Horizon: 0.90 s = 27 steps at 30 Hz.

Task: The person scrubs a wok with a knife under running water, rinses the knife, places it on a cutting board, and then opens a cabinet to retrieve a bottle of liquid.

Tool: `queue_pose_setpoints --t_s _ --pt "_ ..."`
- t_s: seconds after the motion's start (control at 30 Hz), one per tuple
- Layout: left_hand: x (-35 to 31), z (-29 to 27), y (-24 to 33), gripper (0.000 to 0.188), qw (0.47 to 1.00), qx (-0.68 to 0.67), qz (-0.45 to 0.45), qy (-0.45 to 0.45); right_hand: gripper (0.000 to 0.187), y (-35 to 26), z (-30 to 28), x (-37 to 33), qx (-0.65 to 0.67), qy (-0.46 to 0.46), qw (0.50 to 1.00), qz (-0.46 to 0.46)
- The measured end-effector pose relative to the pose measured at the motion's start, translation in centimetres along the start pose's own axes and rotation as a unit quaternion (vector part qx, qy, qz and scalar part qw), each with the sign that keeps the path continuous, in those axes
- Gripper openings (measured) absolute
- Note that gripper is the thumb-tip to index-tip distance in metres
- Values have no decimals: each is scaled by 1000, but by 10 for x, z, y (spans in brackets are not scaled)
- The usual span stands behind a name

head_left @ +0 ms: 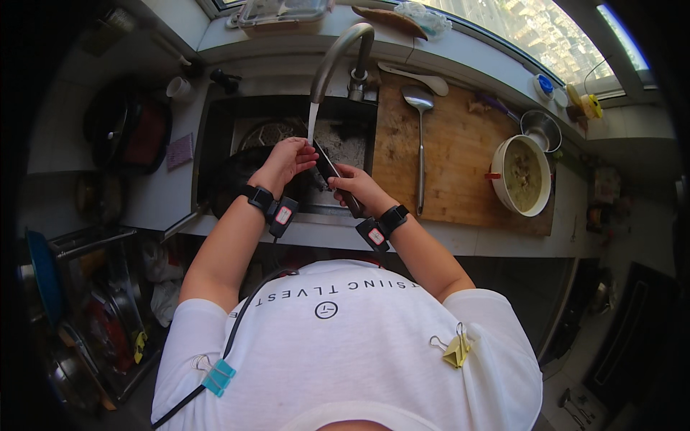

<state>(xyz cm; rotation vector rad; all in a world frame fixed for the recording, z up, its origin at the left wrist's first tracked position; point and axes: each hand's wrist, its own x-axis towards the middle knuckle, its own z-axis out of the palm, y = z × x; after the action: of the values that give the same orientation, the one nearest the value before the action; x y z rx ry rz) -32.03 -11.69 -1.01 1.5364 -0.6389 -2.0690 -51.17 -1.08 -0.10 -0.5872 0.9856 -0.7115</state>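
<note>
My right hand [359, 190] is closed round the dark handle of a knife [328, 161]. Its narrow dark blade points up and left over the sink [343, 210]. Beside the blade is my left hand [290, 159], its fingers partly stretched toward the knife; whether they touch it I cannot tell. Water runs from the curved metal faucet [338, 54] onto the left fingertips. Beneath my left forearm, a dark round pan [233, 176] sits in the sink, partly hidden by the arm.
Right of the sink lies a wooden cutting board [460, 165] bearing a metal spatula [420, 144] and a white pot [501, 190] of cloudy liquid. A metal strainer [540, 131] stands behind the pot. At left are a purple sponge cloth [180, 151] and a white cup [179, 88].
</note>
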Motion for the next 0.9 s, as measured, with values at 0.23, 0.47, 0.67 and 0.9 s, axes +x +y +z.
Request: queue_pose_setpoints --t_s 0.23,0.47,0.67,0.9 --pt "58 26 -2 14 980 -196 11 26 24 3 -7 3 145 -17 989 -11" --pt "72 31 -1 16 992 -14 100 71 15 8 -13 7 210 14 977 -17" --pt "52 3 3 21 975 91 114 167 19 8 -12 24 280 -7 960 -8" --pt "32 -46 -10 25 953 136 193 191 31 14 -10 59 443 -84 891 60"
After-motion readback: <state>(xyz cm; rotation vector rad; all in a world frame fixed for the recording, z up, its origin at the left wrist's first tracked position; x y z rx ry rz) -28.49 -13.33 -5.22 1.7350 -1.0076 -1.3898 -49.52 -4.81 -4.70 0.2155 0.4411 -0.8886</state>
